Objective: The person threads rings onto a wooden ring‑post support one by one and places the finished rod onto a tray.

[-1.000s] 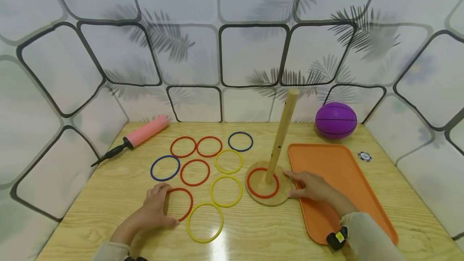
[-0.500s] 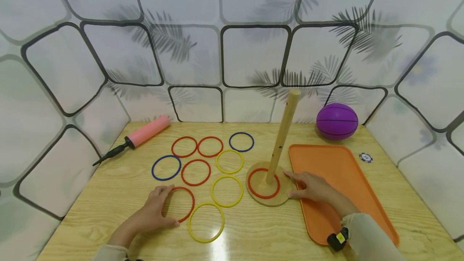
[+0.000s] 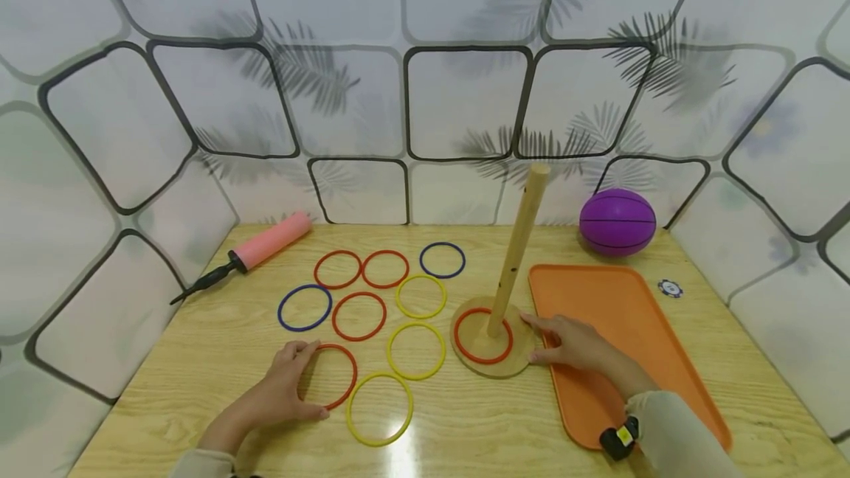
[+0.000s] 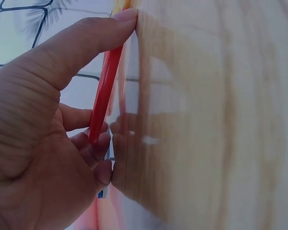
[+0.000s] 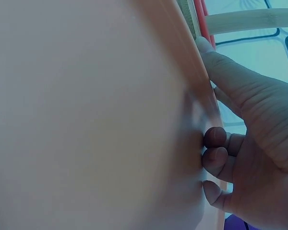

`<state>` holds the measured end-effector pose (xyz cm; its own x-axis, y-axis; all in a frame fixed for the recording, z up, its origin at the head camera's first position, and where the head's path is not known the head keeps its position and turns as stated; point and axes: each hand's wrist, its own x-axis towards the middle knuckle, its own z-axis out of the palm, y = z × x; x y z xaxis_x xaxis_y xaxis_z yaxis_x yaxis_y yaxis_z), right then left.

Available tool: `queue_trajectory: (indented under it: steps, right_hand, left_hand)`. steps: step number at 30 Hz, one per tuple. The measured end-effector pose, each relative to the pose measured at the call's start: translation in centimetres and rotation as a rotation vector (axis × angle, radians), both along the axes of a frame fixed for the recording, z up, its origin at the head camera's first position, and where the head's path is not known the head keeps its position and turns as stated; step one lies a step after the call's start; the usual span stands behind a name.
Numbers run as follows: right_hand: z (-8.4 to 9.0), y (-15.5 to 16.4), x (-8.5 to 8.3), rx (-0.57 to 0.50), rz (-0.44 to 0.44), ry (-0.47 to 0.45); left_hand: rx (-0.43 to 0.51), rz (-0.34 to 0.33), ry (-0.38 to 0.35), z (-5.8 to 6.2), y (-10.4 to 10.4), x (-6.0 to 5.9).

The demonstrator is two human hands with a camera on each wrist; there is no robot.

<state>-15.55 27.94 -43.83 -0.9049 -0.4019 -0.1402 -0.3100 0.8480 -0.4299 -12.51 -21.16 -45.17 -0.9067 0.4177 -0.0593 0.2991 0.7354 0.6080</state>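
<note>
One red ring on the peg lies round the foot of the wooden post on its round base; nine rings lie loose on the table, so by the look of it the stacking has barely begun.

Left hand: its fingers are curled over the left edge of the near red ring, and the left wrist view shows that ring pinched between thumb and fingertips with its edge lifted off the wood. Just right of it lie the near yellow ring and a second yellow ring; farther off are a red ring, a blue ring, a third yellow ring, two red rings at the far side and a far blue ring.

Right hand: it rests on the left rim of the orange tray, forefinger stretched to touch the base's right edge, the other fingers curled loosely against the tray; it holds nothing.

Beyond, a purple ball sits at the far right, a small chip right of the tray, and a pink pump at the far left.
</note>
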Motion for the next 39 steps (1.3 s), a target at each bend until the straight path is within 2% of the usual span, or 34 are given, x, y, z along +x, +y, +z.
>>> queue_trajectory:
  steps: [9, 12, 17, 19, 23, 30, 39]
  right_hand:
    - [0.2, 0.0, 0.0, 0.0, 0.002, -0.009]
    - [0.1, 0.0, 0.1, 0.0, -0.003, -0.011]
    - [-0.1, 0.0, 0.0, -0.002, 0.0, -0.016]
    - [-0.2, 0.0, -0.1, 0.0, 0.005, -0.018]
    - [-0.3, 0.0, -0.1, 0.005, -0.012, -0.02]
    - [-0.2, 0.2, -0.3, 0.013, -0.016, -0.023]
    - [-0.2, 0.4, -0.2, -0.012, -0.009, -0.031]
  left_hand:
    - [0.009, 0.021, 0.016, 0.0, -0.8, -0.2]
    - [0.03, 0.009, 0.0, 0.5, -1.0, -0.3]
    - [0.08, -0.029, -0.081, 1.9, -0.9, -0.5]
    - [0.095, -0.039, -0.115, 2.7, -0.7, -0.7]
    - [0.098, -0.059, -0.132, 4.6, 0.6, -1.5]
    - [0.069, -0.109, -0.019, 8.2, 3.4, -3.3]
    - [0.077, -0.157, 0.042, 13.6, 7.3, -6.3]
